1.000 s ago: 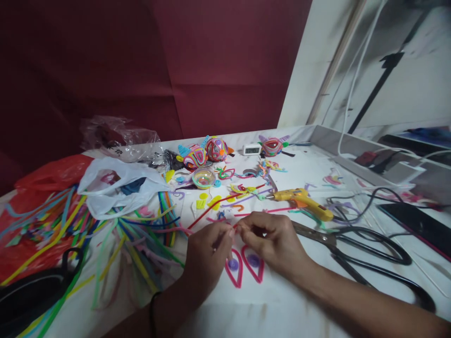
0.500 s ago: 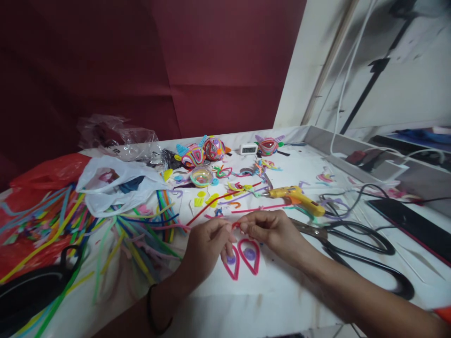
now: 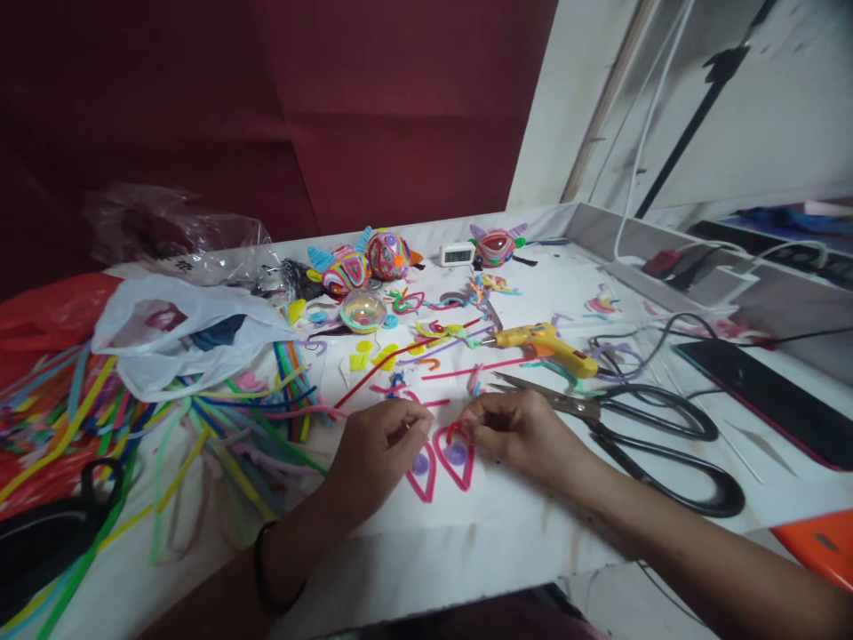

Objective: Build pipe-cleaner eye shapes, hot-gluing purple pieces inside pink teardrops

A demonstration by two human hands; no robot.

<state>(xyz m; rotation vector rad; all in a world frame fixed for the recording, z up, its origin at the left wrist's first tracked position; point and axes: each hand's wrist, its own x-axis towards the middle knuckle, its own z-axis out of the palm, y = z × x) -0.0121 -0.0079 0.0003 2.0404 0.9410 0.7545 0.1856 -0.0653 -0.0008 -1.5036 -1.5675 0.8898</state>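
My right hand (image 3: 510,431) pinches a short curved piece of red pipe cleaner (image 3: 451,433) between thumb and fingertips. My left hand (image 3: 383,449) is closed in a pinch a short way to the left; whatever its fingertips hold, if anything, is too small to make out. Beneath the hands, on white paper, lie two pink pipe-cleaner teardrops, a right one (image 3: 470,469) and a left one (image 3: 432,473) partly covered by my left hand. Each surrounds a purple disc (image 3: 456,456). Large black-handled scissors (image 3: 586,407) lie open just beyond my right hand.
A yellow glue gun (image 3: 546,345) lies behind the scissors, near a dark phone (image 3: 766,400). Bundled pipe cleaners (image 3: 219,427) and a white plastic bag (image 3: 139,329) crowd the left. Decorated balls (image 3: 390,255) and a small digital clock (image 3: 457,255) stand at the back.
My hands have moved apart, and the red piece now stays in the right fingers. The whole view has shifted, with the table sitting a little higher and further left.
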